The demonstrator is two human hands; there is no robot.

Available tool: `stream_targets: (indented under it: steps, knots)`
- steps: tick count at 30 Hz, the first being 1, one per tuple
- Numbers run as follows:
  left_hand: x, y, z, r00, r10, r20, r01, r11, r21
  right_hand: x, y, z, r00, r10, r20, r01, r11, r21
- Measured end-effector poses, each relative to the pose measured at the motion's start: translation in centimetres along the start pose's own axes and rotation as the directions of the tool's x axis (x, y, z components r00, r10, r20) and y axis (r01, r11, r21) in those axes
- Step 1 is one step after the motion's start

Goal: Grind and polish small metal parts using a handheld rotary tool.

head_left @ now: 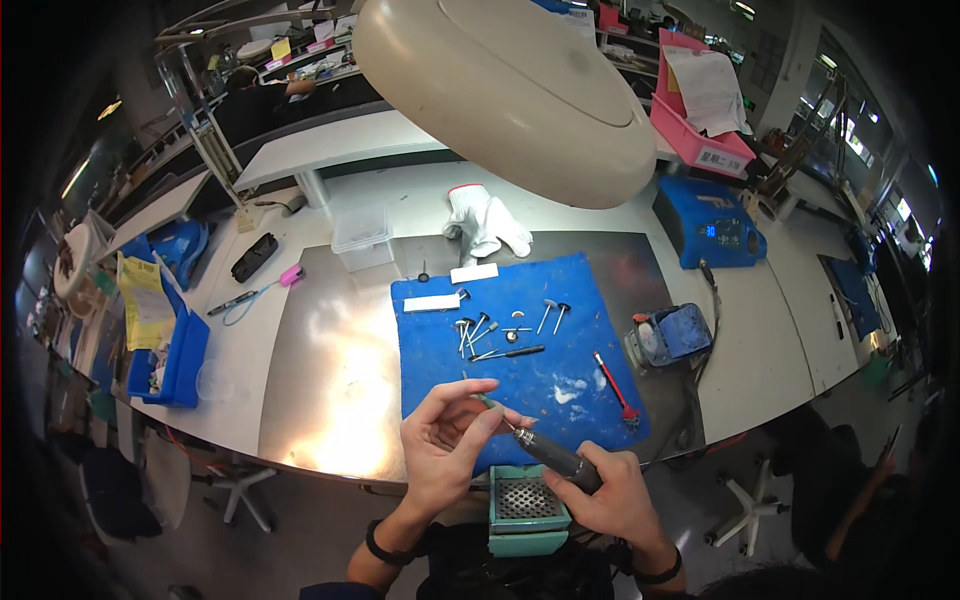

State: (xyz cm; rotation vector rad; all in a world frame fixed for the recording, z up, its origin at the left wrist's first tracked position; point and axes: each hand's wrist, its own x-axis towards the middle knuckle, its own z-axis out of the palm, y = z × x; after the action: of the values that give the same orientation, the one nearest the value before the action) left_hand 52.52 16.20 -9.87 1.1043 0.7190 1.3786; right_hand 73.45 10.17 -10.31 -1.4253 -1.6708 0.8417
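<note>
My right hand [622, 492] is wrapped round a dark rotary handpiece [553, 456], its thin bit pointing up and left. Close to that bit, my left hand [447, 438] pinches a small greenish piece [484, 401] between thumb and fingers. Whether the bit touches the piece, I cannot tell. Below the handpiece sits a green box with a perforated metal top [527, 499], near my lap. Beyond my hands lies a blue cloth [430, 352] with several small rotary bits [468, 334], a dark slim tool [520, 351] and a red brush [616, 392] on it.
A large beige lamp head [510, 95] hangs over the far bench. A blue control unit [705, 225] stands at the right, with a small blue container [682, 332] nearer. White gloves [485, 222] and a clear plastic box [361, 240] lie behind the cloth. A blue bin [185, 360] stands left.
</note>
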Motion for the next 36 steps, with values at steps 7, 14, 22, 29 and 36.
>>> stream_targets:
  steps: [7,14,22,29,36]
  knots:
    - [-0.1,-0.5,-0.3,0.958,0.24,0.16,-0.281,0.903,0.326,0.8,-0.3,-0.2,1.0,-0.015,0.011,0.015,0.999,0.03]
    - [-0.3,3.7,0.9,0.856,0.134,0.5,-0.31,0.907,0.286,0.2,-1.6,-3.7,0.962,0.027,0.27,-0.105,0.955,0.279]
    - [1.6,5.9,8.6,0.37,-0.064,0.927,0.094,0.995,0.031,3.1,2.4,-5.2,0.528,-0.297,0.795,-0.387,0.749,0.537]
    - [2.3,5.2,10.5,0.948,-0.111,0.298,0.227,0.894,-0.387,0.9,-2.5,-2.2,0.968,-0.243,-0.066,0.225,0.951,-0.21]
    - [2.9,10.0,10.1,0.943,-0.186,0.276,0.267,0.918,-0.294,-2.8,-0.3,-1.8,0.401,-0.908,-0.122,0.831,0.417,-0.369]
